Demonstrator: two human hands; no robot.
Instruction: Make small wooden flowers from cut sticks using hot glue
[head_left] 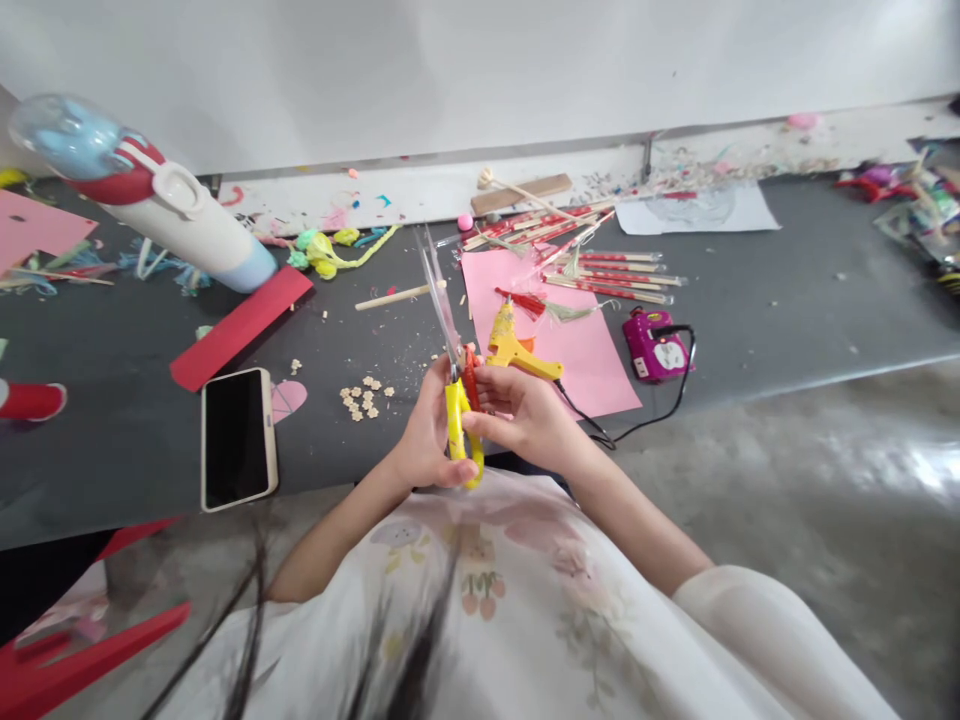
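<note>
Scissors with yellow handles are between my two hands, blades pointing up and away over the table edge. My left hand is closed on them, its thumb near the lower handle loop. My right hand is closed too, fingers curled beside a small red piece that looks like thread or a tassel; its thumb lies against the yellow handle. A yellow glue gun lies just beyond my right hand on a pink sheet. Small flower-shaped wooden pieces lie left of my left hand.
A phone, a red strip and a leaning bottle are on the left. Red-and-wood sticks and a red tassel lie behind the glue gun. A purple box with a black cord stands right, near the table edge.
</note>
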